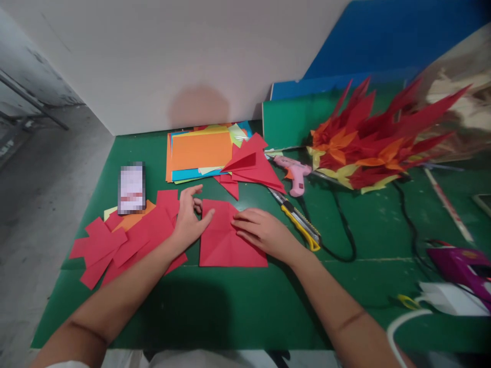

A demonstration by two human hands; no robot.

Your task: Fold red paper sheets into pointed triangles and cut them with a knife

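Observation:
A red square of paper (220, 245) with crease lines lies flat on the green tabletop in front of me. At its upper left edge is my left hand (190, 217), thumb stretched over the paper and the other fingers bent and apart, holding nothing. My right hand (263, 232) rests on the paper's upper right part, its fingers stretched out on the surface; its thumb is hidden. The paper's upper right corner is covered by that hand. Left of the square, loose red paper pieces (141, 243) overlap in a spread pile beneath my left forearm.
A phone (131, 189) lies above the red pile. Farther back are stacked coloured sheets (203, 151) and folded red pieces (255, 166). A yellow utility knife (301, 225), pink glue gun (295, 171) with its cord, and red-orange paper flower arrangement (364, 138) occupy the right side.

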